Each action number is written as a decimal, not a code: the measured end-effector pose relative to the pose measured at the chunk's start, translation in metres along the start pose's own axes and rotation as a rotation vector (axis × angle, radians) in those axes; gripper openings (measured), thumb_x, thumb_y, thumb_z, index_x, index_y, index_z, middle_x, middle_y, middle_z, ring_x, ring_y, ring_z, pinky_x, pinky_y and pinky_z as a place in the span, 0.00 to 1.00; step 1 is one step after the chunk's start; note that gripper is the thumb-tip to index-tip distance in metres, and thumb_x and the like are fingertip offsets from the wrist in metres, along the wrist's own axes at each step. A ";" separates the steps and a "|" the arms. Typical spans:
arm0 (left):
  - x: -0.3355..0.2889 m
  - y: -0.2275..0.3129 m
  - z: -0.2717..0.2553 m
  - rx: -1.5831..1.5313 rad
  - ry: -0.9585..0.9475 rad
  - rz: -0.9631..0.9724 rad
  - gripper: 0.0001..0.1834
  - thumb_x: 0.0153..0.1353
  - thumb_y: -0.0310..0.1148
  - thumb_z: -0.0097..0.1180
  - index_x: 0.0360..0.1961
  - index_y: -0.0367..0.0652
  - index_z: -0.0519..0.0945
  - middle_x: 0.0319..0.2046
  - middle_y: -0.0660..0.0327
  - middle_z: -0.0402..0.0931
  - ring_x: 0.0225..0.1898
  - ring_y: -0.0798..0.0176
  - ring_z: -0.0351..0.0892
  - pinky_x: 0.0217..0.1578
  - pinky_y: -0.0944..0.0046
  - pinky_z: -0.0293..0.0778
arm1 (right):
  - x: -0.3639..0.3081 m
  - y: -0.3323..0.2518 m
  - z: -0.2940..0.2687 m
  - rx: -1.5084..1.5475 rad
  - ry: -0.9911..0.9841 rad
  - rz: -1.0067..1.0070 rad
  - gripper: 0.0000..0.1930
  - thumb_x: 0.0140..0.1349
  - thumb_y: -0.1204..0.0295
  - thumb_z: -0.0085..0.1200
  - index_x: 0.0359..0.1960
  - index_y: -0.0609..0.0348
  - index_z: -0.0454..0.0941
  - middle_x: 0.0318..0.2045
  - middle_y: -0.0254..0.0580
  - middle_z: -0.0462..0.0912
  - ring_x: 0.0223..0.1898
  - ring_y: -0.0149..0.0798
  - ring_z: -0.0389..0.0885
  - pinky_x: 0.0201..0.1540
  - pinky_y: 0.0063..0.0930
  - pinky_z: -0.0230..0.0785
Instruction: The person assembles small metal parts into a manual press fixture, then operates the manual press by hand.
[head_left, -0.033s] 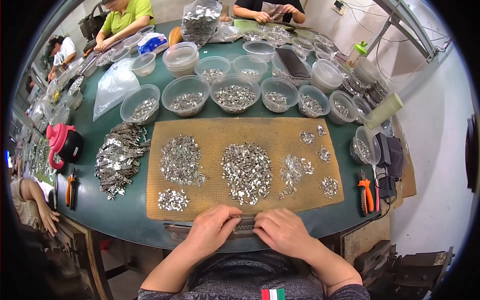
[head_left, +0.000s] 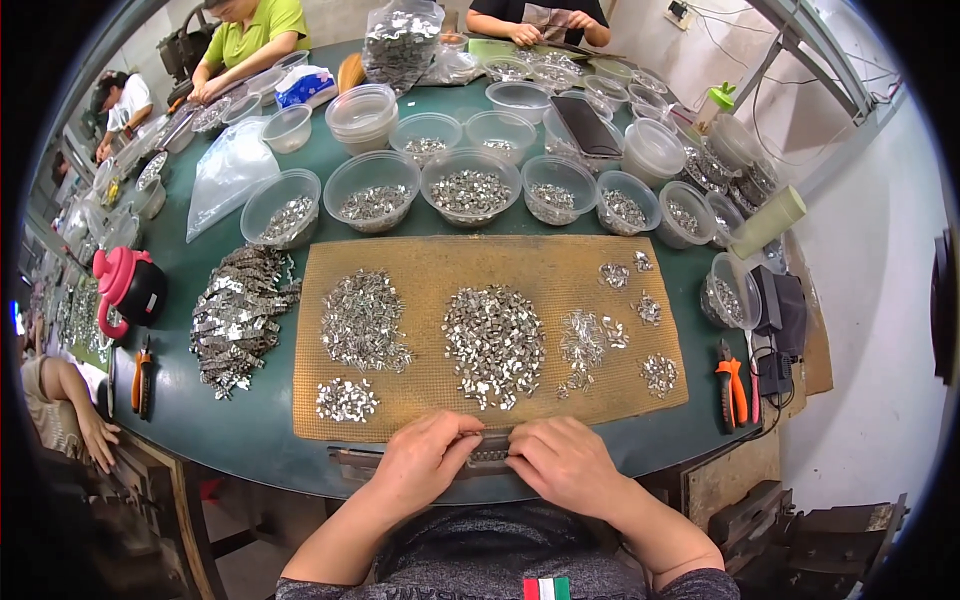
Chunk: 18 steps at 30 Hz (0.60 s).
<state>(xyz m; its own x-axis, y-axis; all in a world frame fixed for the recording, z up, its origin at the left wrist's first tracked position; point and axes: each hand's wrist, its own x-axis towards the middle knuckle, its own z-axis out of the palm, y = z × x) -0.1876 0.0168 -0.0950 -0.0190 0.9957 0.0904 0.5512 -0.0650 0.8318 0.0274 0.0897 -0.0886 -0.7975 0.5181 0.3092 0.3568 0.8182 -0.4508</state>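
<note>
Left hand (head_left: 428,452) and right hand (head_left: 568,456) seem to align a linked metal strip (head_left: 490,454); fingers curl, their grip I cannot tell; next move needs precision.

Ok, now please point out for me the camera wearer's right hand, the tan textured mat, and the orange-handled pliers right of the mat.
Right hand (head_left: 563,458): head view, back of the hand.
Tan textured mat (head_left: 480,262): head view, bare surface near its far edge.
Orange-handled pliers (head_left: 738,390): head view, an orange handle.

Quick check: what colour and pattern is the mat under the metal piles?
Golden brown mat, finely gridded; the head view shows it best.
</note>
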 end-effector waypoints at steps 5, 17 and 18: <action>-0.002 -0.002 0.001 -0.004 0.038 0.058 0.07 0.63 0.28 0.65 0.40 0.40 0.82 0.34 0.55 0.83 0.37 0.52 0.84 0.38 0.56 0.78 | 0.006 0.005 -0.011 0.090 -0.086 0.050 0.09 0.60 0.69 0.66 0.39 0.55 0.79 0.36 0.36 0.81 0.39 0.43 0.82 0.42 0.36 0.73; 0.005 0.005 0.019 0.070 -0.038 0.280 0.05 0.61 0.28 0.65 0.37 0.41 0.84 0.34 0.58 0.82 0.38 0.52 0.81 0.41 0.55 0.78 | 0.018 0.028 0.015 -0.233 0.097 0.169 0.05 0.59 0.73 0.65 0.33 0.53 0.80 0.29 0.35 0.79 0.30 0.41 0.83 0.31 0.33 0.76; 0.004 0.006 0.020 0.096 -0.044 0.290 0.05 0.61 0.28 0.65 0.37 0.41 0.84 0.34 0.58 0.82 0.38 0.52 0.81 0.42 0.55 0.78 | 0.020 0.029 0.016 -0.231 0.097 0.169 0.05 0.59 0.73 0.65 0.33 0.53 0.80 0.29 0.35 0.79 0.30 0.41 0.83 0.31 0.33 0.76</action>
<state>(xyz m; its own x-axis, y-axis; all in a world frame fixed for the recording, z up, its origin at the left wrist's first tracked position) -0.1682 0.0221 -0.1005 0.1856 0.9385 0.2912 0.6051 -0.3427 0.7187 0.0144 0.1197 -0.1087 -0.6715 0.6638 0.3294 0.5905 0.7479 -0.3033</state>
